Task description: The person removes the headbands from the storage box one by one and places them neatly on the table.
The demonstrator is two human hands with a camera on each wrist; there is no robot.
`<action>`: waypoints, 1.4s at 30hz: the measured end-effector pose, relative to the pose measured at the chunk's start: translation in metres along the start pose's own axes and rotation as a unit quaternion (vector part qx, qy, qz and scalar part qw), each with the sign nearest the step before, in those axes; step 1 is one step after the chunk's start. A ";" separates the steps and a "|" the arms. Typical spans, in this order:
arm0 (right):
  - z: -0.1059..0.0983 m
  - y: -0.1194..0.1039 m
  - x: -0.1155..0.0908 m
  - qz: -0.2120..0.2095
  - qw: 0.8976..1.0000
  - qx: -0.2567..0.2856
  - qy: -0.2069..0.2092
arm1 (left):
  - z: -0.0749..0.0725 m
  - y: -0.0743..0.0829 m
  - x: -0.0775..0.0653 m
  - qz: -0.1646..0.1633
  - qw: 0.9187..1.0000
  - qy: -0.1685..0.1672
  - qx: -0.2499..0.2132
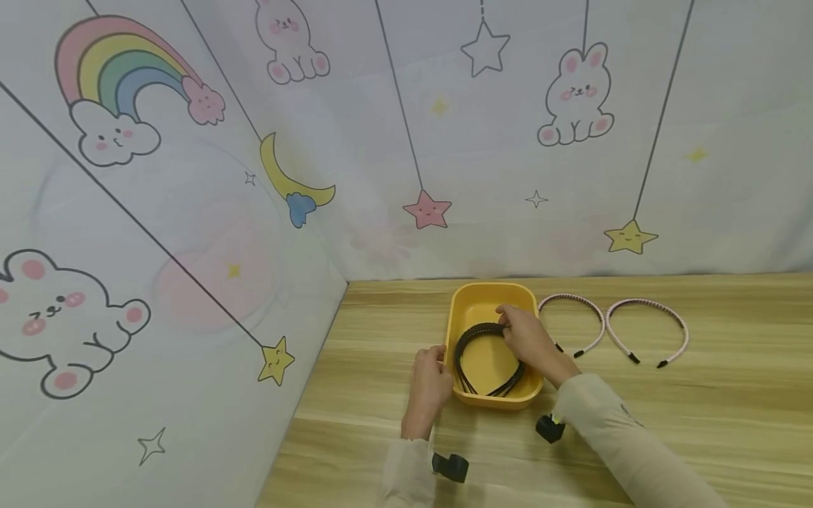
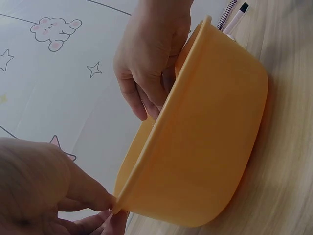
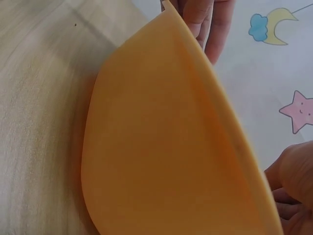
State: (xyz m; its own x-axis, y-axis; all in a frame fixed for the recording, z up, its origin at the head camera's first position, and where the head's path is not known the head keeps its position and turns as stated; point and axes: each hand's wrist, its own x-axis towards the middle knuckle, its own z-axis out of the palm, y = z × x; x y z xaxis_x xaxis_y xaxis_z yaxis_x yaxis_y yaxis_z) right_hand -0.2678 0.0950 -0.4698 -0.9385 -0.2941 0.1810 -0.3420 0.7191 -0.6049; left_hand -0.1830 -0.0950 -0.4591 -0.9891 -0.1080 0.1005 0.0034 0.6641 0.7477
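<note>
Pale cream sleeves [image 1: 625,444] reach in from the bottom edge of the head view, each with a small black wrist camera [image 1: 449,467] at the cuff. Beyond them, slightly right of centre and below the middle of the frame, a rounded rectangular yellow plastic basin [image 1: 495,403] rests on a light wood-grain tabletop [image 1: 730,423]. Left of it, the left hand [image 1: 430,384] pinches the basin's rim between thumb and fingers. Inside lies a bundle of thin black headbands [image 1: 479,329], its curve towards the top of the frame and its ends towards the bottom. At the curve's upper right, the right hand [image 1: 526,339] dips into the basin with bent fingers; whether they grasp a band I cannot tell. Right of the basin, two pale pink wrapped headbands [image 1: 684,331] with black tips lie side by side. White cloth printed with cartoon rabbits and stars [image 1: 483,141] fills the upper frame.
</note>
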 end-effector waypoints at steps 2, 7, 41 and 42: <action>0.001 0.000 0.000 0.009 1.000 0.015 0.007 | 0.000 0.000 0.000 -0.002 1.000 -0.001 -0.001; 0.001 -0.002 0.000 0.012 0.999 0.038 0.029 | 0.000 -0.001 0.000 0.000 1.000 -0.001 -0.005; -0.038 -0.002 -0.001 0.018 0.997 0.056 0.046 | 0.001 0.000 0.000 -0.012 1.000 -0.009 -0.021; -0.039 -0.002 -0.001 0.018 0.997 0.055 0.046 | 0.001 0.000 0.000 -0.011 1.000 -0.008 -0.019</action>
State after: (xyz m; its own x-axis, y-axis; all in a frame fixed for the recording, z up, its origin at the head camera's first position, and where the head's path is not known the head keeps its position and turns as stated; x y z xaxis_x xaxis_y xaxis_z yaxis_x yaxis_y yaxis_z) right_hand -0.2684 0.1191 -0.4384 -0.9523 -0.2072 0.2240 -0.3051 0.6533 -0.6929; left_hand -0.1834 -0.0946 -0.4595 -0.9912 -0.1100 0.0743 -0.0122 0.6330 0.7740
